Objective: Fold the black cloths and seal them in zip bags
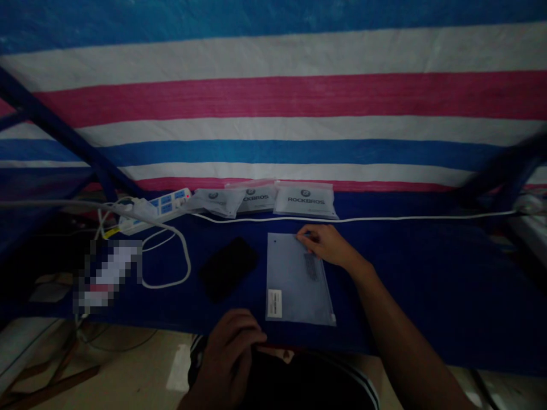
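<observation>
A frosted zip bag lies flat on the blue table, with a white label low on its left side and a dark printed block near its upper right. At the bag's top right edge is my right hand, thumb and fingers closed in a pinch on the plastic. My left hand hovers or rests by the front table edge, left of the bag and apart from it. Its fingers are loosely bent, somewhat apart, with nothing seen in them. A black flat object, too dark to make out, lies left of the bag.
Several packed ROCKBROS bags lie along the back of the blue table. A white cable runs in front of them. To the left are a power strip and a looped cord. Striped sheeting hangs behind.
</observation>
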Demonstrator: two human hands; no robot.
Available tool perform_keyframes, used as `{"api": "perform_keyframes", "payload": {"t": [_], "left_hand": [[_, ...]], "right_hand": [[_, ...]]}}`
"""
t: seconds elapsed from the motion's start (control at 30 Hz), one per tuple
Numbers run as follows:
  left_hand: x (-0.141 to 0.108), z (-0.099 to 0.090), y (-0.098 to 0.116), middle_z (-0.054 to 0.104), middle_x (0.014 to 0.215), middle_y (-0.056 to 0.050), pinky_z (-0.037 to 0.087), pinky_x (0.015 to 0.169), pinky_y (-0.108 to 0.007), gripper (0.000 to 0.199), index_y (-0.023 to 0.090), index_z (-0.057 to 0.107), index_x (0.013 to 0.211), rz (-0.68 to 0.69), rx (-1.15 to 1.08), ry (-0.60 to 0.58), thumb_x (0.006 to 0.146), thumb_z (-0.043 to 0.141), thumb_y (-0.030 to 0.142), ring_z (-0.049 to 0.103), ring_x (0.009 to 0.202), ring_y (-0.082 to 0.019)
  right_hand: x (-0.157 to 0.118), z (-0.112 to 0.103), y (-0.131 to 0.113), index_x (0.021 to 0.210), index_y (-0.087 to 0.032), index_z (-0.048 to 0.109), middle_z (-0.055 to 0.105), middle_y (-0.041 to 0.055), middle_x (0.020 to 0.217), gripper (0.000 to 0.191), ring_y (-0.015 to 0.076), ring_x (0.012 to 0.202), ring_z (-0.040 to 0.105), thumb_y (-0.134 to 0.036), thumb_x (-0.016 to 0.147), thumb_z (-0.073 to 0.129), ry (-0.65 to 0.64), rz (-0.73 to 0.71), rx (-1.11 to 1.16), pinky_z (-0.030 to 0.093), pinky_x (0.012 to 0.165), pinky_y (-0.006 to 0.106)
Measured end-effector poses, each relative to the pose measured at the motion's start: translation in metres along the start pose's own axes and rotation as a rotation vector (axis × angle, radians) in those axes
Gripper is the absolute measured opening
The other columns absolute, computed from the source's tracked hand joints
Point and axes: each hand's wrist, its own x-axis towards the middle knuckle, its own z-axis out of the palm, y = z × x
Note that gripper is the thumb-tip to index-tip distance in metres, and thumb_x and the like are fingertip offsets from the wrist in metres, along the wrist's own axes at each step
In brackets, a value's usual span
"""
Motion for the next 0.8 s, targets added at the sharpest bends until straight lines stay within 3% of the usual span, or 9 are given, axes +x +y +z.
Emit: {"api": "perform_keyframes", "payload": {"t": [0.1, 0.23, 0.33, 0.43, 0.6, 0.8], "left_hand": [[0.032, 0.017, 0.015, 0.068, 0.131, -0.014, 0.059, 0.1, -0.055, 0.05, 0.037, 0.057, 0.142, -0.047, 0.009, -0.097, 0.097, 0.051, 0.018, 0.061, 0.129, -0.031], [0.062, 0.031, 0.026, 0.042, 0.165, -0.011, 0.043, 0.12, -0.061, 0.057, 0.029, 0.044, 0.156, -0.055, 0.148, -0.294, 0.1, 0.055, 0.026, 0.035, 0.156, -0.033], [0.069, 0.046, 0.029, 0.027, 0.173, -0.011, 0.035, 0.125, -0.063, 0.068, 0.027, 0.034, 0.162, -0.038, 0.222, -0.4, 0.1, 0.06, 0.033, 0.021, 0.161, -0.034], [0.067, 0.057, 0.029, 0.023, 0.174, -0.01, 0.032, 0.126, -0.063, 0.073, 0.027, 0.033, 0.163, -0.019, 0.259, -0.435, 0.097, 0.065, 0.034, 0.019, 0.161, -0.035], [0.06, 0.06, 0.026, 0.034, 0.17, -0.01, 0.039, 0.123, -0.062, 0.063, 0.028, 0.046, 0.155, 0.033, 0.289, -0.404, 0.096, 0.066, 0.028, 0.03, 0.158, -0.033], [0.053, 0.064, 0.015, 0.067, 0.143, -0.007, 0.047, 0.118, -0.062, 0.027, 0.023, 0.068, 0.126, 0.16, 0.224, -0.209, 0.1, 0.062, 0.02, 0.05, 0.147, -0.029]], "right_hand": [[0.001, -0.001, 0.003, 0.093, -0.018, 0.071, 0.067, 0.0011, 0.061, 0.021, 0.0141, 0.05, 0.058, -0.034, 0.095, 0.059, 0.056, -0.036, -0.011, 0.041, 0.054, 0.026], [0.002, -0.003, 0.006, 0.088, -0.018, 0.072, 0.06, -0.0018, 0.056, 0.021, 0.0131, 0.049, 0.052, -0.033, 0.094, 0.058, 0.181, -0.149, -0.055, 0.037, 0.054, 0.026], [0.002, -0.006, 0.006, 0.088, -0.019, 0.073, 0.058, -0.0025, 0.056, 0.021, 0.0132, 0.049, 0.05, -0.032, 0.094, 0.058, 0.259, -0.182, -0.055, 0.036, 0.055, 0.026], [0.001, -0.009, 0.005, 0.087, -0.019, 0.073, 0.059, -0.0018, 0.058, 0.021, 0.0136, 0.052, 0.052, -0.032, 0.094, 0.058, 0.312, -0.192, -0.056, 0.037, 0.057, 0.026], [-0.001, -0.011, 0.002, 0.086, -0.02, 0.073, 0.063, -0.001, 0.062, 0.02, 0.0137, 0.055, 0.054, -0.031, 0.094, 0.058, 0.333, -0.204, -0.077, 0.039, 0.06, 0.027], [-0.003, -0.013, -0.002, 0.085, -0.02, 0.072, 0.061, -0.002, 0.059, 0.022, 0.0133, 0.052, 0.054, -0.033, 0.093, 0.057, 0.35, -0.202, -0.059, 0.038, 0.058, 0.026]]}}
